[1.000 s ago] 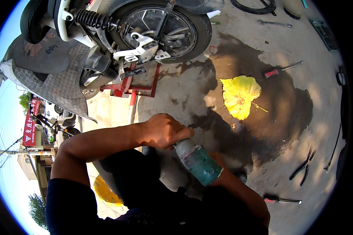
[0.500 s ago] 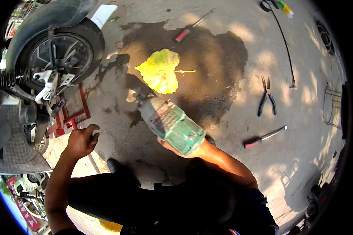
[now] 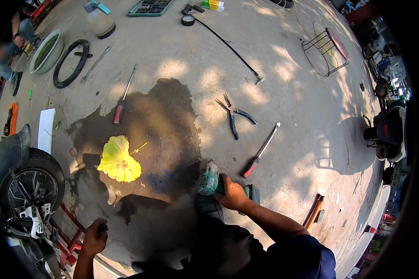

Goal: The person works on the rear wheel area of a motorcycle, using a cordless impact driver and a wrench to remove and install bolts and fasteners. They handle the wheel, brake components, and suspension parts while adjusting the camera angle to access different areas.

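Observation:
My right hand [image 3: 234, 193] is closed around the grip of a green cordless impact wrench [image 3: 209, 178], low over the ground near my dark shoe [image 3: 208, 204]. The wrench's grey nose points away from me, and its battery end is at the right of my hand. My left hand [image 3: 96, 238] has its fingers curled in, with something small and dark at the fingertips that I cannot make out. It is close to a red metal stand [image 3: 70, 245] beside a scooter's rear wheel [image 3: 32, 188].
A yellow leaf [image 3: 118, 160] lies on the wet patch. Around it are screwdrivers [image 3: 119, 111], pliers [image 3: 233, 118] and a gauge with a black hose [image 3: 188, 20]. Farther off are a green basin [image 3: 46, 52], a black tyre [image 3: 60, 74], a sprayer [image 3: 99, 21], a stool [image 3: 335, 51] and another person [image 3: 18, 39].
My view has swung right and takes in more ground. The impact wrench, held up close before, is now lower and farther right in my right hand. My left hand remains by the stand.

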`<state>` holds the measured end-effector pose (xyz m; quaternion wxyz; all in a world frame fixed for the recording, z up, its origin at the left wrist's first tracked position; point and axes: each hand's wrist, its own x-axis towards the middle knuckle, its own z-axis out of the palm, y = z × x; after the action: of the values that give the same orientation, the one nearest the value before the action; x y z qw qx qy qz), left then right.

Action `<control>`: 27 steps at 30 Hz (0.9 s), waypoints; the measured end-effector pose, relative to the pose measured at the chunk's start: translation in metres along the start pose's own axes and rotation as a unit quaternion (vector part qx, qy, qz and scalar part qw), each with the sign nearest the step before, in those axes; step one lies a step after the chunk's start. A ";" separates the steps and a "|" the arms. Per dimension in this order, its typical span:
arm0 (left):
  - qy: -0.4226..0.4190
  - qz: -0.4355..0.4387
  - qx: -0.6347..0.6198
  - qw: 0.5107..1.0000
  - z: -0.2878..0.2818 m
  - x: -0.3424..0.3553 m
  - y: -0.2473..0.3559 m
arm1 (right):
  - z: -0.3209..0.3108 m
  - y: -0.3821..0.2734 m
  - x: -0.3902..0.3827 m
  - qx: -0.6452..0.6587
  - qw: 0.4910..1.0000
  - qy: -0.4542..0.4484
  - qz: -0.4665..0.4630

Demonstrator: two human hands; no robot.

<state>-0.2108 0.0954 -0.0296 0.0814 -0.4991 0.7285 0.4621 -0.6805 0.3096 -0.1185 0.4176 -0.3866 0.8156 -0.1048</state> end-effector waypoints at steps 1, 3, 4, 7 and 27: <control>-0.032 0.009 0.024 0.999 0.005 0.015 0.015 | 0.002 0.019 -0.005 -0.010 0.999 0.030 0.004; -0.071 0.039 0.049 0.995 0.021 0.047 0.051 | 0.007 0.056 -0.007 -0.025 0.998 0.045 0.047; -0.077 0.060 0.053 0.994 0.032 0.062 0.063 | 0.000 0.058 -0.009 -0.022 0.996 0.052 0.068; -0.093 0.135 0.054 0.985 0.076 0.120 0.097 | -0.008 0.082 -0.011 -0.044 0.992 0.098 0.059; 0.033 0.200 -0.175 0.963 0.196 0.229 0.235 | -0.079 -0.038 0.121 0.217 0.949 0.005 -0.227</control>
<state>-0.5783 0.1112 -0.1328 -0.1252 -0.3643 0.7238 0.5725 -0.7632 0.1844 -0.1227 0.4524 -0.4614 0.6659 -0.3729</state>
